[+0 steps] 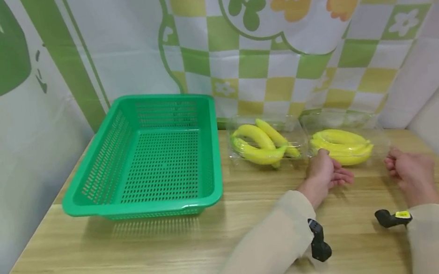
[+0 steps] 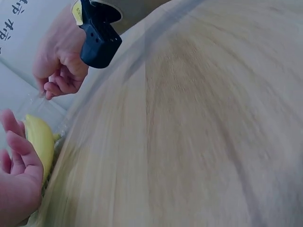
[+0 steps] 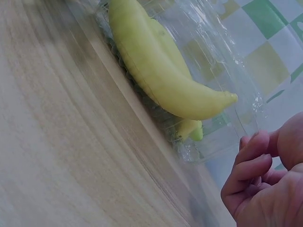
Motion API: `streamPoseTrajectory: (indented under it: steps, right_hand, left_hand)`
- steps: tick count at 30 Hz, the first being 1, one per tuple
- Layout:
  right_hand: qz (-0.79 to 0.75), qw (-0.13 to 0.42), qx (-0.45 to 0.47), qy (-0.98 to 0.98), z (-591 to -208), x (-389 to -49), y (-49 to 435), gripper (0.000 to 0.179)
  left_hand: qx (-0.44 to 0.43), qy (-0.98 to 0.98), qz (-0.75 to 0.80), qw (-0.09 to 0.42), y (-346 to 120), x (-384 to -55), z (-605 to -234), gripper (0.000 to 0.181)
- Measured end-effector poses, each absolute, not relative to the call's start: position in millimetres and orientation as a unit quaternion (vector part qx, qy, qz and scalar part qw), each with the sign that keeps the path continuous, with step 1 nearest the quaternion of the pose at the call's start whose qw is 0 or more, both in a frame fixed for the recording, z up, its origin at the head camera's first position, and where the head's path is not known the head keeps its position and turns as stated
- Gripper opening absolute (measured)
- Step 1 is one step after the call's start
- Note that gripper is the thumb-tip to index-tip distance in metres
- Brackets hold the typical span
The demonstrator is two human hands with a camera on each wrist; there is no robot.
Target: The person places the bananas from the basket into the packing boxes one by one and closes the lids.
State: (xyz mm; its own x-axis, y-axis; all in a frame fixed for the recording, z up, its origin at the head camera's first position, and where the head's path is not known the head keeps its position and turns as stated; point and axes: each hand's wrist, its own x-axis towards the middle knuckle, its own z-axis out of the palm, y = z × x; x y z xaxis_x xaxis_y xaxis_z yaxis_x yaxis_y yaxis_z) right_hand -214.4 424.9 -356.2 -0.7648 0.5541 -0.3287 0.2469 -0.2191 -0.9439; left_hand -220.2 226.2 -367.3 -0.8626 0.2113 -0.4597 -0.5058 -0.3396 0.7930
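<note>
At the back right, a clear plastic clamshell container with its lid up holds yellow bananas. My left hand is at its front left corner, thumb side close to the rim, the other fingers loosely extended in front of the bananas. Thumb and index finger of my right hand pinch the container's edge on its right side, the remaining fingers curled. In the left wrist view, the right hand is at the container's far end. A second clear container with several bananas stands just left of it.
A green perforated plastic basket stands on the left of the wooden table. A patterned curtain hangs along the table's back edge, with pale cloth at both sides. Black wrist cameras are worn on both sleeves.
</note>
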Motion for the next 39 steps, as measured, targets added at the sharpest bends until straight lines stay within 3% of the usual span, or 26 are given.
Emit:
streamPoseTrajectory:
  steps: [7, 12, 18, 26, 32, 36, 39]
  right_hand:
    - [0.701, 0.114, -0.325, -0.625, -354.5, -213.9, 423.1, 0.016]
    - [0.693, 0.116, -0.334, -0.628, -353.2, -213.0, 421.2, 0.018]
    - [0.705, 0.125, -0.332, -0.614, -353.3, -212.8, 421.1, 0.019]
    - [0.718, 0.119, -0.343, -0.594, -354.8, -212.8, 426.1, 0.017]
    - [0.72, 0.116, -0.367, -0.578, -353.7, -212.5, 427.2, 0.016]
    - [0.714, 0.125, -0.379, -0.576, -351.7, -211.9, 426.9, 0.018]
    - [0.701, 0.132, -0.382, -0.587, -351.0, -212.1, 426.1, 0.02]
  left_hand:
    - [-0.157, 0.507, 0.82, 0.214, 227.9, -220.1, -366.2, 0.029]
    - [-0.164, 0.5, 0.823, 0.213, 227.1, -220.3, -365.8, 0.041]
    - [-0.171, 0.517, 0.812, 0.209, 226.9, -217.5, -362.2, 0.036]
    - [-0.169, 0.54, 0.798, 0.208, 224.0, -209.4, -355.1, 0.049]
    - [-0.157, 0.565, 0.772, 0.246, 222.1, -206.7, -354.3, 0.052]
    - [-0.116, 0.631, 0.718, 0.271, 215.1, -200.2, -347.5, 0.051]
    - [-0.049, 0.705, 0.66, 0.255, 204.0, -194.6, -336.5, 0.048]
